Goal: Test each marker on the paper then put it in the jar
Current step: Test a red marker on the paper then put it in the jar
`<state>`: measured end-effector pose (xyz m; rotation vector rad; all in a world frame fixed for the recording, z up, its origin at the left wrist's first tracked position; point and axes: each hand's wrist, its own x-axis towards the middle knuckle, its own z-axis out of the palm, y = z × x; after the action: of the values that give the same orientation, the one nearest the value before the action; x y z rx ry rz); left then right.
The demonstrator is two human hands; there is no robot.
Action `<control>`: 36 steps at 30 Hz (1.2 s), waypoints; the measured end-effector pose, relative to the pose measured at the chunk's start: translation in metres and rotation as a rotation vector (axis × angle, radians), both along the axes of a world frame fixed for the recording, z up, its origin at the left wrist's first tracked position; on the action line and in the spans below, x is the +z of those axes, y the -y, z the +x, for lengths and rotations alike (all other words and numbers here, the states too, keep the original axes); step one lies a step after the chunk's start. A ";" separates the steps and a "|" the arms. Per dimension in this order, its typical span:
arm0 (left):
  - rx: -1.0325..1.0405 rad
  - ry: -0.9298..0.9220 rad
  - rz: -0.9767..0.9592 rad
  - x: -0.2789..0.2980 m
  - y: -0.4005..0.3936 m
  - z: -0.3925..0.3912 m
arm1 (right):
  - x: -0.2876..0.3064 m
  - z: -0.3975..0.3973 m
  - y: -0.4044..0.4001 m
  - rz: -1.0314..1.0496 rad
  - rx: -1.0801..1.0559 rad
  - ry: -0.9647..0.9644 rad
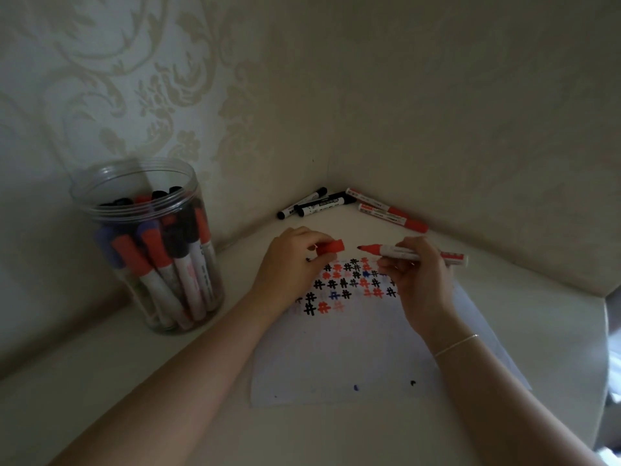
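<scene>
One marker — level, tip leftward

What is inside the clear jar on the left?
The jar holds many capped markers, with red, black and purple caps, standing tilted. The markers in front cover the ones behind them, so no exact count is possible.

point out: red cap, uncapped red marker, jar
red cap (331, 247), head view, on the cap's side.
uncapped red marker (401, 252), head view, on the white barrel.
jar (134, 210), head view, on the clear front wall.
</scene>
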<state>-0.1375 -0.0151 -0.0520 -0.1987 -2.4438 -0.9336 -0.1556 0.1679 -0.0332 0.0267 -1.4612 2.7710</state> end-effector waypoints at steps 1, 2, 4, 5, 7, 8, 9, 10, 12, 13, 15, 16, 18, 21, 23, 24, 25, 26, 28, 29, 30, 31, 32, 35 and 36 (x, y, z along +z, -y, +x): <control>-0.017 -0.009 0.030 0.002 -0.001 0.001 | 0.000 0.001 0.001 0.008 0.000 -0.013; -0.037 -0.009 0.044 0.002 -0.001 0.001 | 0.000 0.002 0.001 0.013 0.006 -0.024; -0.071 -0.003 0.050 0.001 -0.001 0.000 | 0.001 0.004 0.002 0.014 0.018 -0.038; -0.075 -0.004 0.049 0.000 -0.001 0.000 | 0.001 0.004 0.003 0.012 0.021 -0.042; -0.082 -0.018 0.043 -0.001 -0.001 0.000 | 0.002 0.005 0.003 0.014 0.025 -0.052; -0.091 -0.029 0.033 -0.001 -0.001 -0.001 | 0.002 0.005 0.003 0.024 0.030 -0.059; -0.104 -0.039 0.015 -0.001 -0.001 -0.001 | 0.001 0.005 0.004 0.044 0.033 -0.066; -0.114 -0.047 -0.007 -0.001 -0.001 -0.001 | 0.000 0.004 0.004 0.072 0.034 -0.072; -0.128 -0.059 -0.050 -0.002 -0.002 -0.002 | -0.003 0.003 0.006 0.134 0.045 -0.081; -0.143 -0.068 -0.069 -0.002 -0.002 -0.001 | -0.005 0.003 0.007 0.159 0.059 -0.080; -0.197 -0.046 -0.062 0.000 -0.003 0.002 | -0.006 0.002 0.007 0.198 0.089 -0.073; -0.231 0.005 -0.022 0.001 -0.004 0.005 | -0.005 0.001 0.007 0.213 0.102 -0.071; -0.300 0.139 0.076 0.004 -0.005 0.010 | -0.004 0.000 0.005 0.249 0.133 -0.082; -0.347 0.275 0.228 0.009 -0.009 0.017 | -0.004 0.001 0.004 0.328 0.195 -0.127; -0.384 0.324 0.355 0.015 -0.014 0.020 | -0.002 0.004 0.004 0.383 0.286 -0.126; -0.391 0.336 0.408 0.017 -0.016 0.021 | 0.000 0.006 0.004 0.396 0.315 -0.112; -0.372 0.340 0.445 0.020 -0.017 0.022 | 0.001 0.005 0.004 0.377 0.308 -0.084; -0.333 0.338 0.472 0.021 -0.018 0.022 | 0.002 0.004 0.003 0.330 0.249 -0.047; -0.225 0.319 0.467 0.021 -0.017 0.021 | -0.001 -0.002 0.001 0.264 0.043 -0.019; -0.167 0.304 0.435 0.020 -0.018 0.020 | -0.003 -0.003 0.002 0.342 -0.041 -0.048; -0.110 0.285 0.402 0.018 -0.020 0.019 | -0.006 -0.003 0.004 0.481 -0.095 -0.089; -0.051 0.262 0.378 0.017 -0.022 0.018 | -0.007 -0.002 0.009 0.608 -0.124 -0.130; 0.004 0.230 0.362 0.018 -0.024 0.018 | -0.007 0.000 0.014 0.686 -0.139 -0.160; 0.067 0.133 0.290 0.036 -0.022 0.022 | 0.005 0.010 0.023 0.643 -0.122 -0.184; 0.058 0.103 0.249 0.048 -0.020 0.025 | 0.012 0.014 0.025 0.588 -0.084 -0.176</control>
<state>-0.1124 0.0050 -0.0038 0.0085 -2.3826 -1.2367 -0.1416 0.1434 -0.0215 0.1992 -2.0955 2.1150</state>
